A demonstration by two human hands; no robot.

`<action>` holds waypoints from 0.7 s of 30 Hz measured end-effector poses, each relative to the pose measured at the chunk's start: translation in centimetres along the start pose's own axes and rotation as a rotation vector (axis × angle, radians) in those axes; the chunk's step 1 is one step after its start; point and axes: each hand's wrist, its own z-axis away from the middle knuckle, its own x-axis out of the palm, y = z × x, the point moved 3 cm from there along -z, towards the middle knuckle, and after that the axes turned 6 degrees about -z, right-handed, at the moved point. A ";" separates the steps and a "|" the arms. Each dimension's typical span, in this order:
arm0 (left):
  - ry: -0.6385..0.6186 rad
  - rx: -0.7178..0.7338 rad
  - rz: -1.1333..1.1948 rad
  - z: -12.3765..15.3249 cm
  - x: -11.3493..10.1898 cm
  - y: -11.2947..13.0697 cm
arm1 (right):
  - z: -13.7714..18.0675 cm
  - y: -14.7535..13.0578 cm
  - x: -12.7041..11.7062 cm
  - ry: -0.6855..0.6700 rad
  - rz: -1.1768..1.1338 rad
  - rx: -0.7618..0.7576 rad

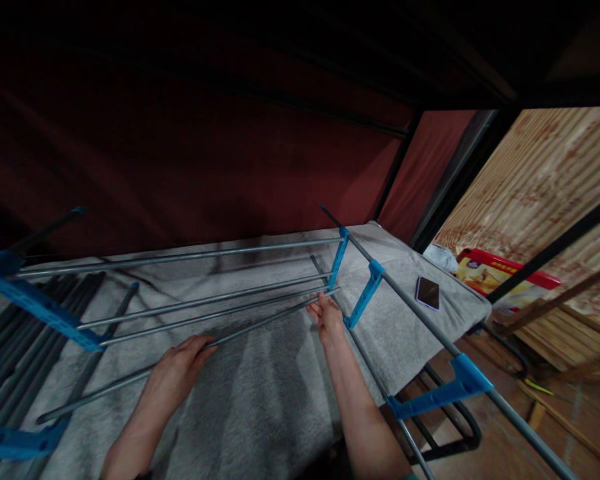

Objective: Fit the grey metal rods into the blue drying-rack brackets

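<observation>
A loose grey metal tube (263, 323) lies slantwise across my two hands, over a grey blanket. My left hand (177, 371) is wrapped round its middle part, and its left end sticks out past the wrist. Near the tube's right end, the fingers of my right hand (327, 319) pinch it close to a blue plastic bracket (339, 261). Other crosswise tubes (205, 289) run between that bracket and a blue bracket on the left (45, 310). More blue brackets (365, 295) sit along the long tubes of the right side frame (420, 313).
Several dark grey tubes (27, 343) lie side by side at the left. A phone (427, 293) rests on the blanket (260, 407) at the right. Beyond the bed's edge are a red and yellow box (500, 277), a wooden slatted piece (560, 337) and black metal bars (455, 427).
</observation>
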 end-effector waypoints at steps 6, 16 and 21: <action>-0.048 -0.047 0.037 -0.1 -0.6 0.7 | -0.5 0.0 -0.2 0.024 -0.015 0.002; 0.003 0.005 -0.029 -0.1 -0.3 -0.4 | -0.7 0.3 -0.3 -0.019 0.009 -0.030; -0.005 0.019 -0.064 -0.1 -0.2 -0.3 | -0.6 0.5 -0.1 -0.017 0.010 -0.019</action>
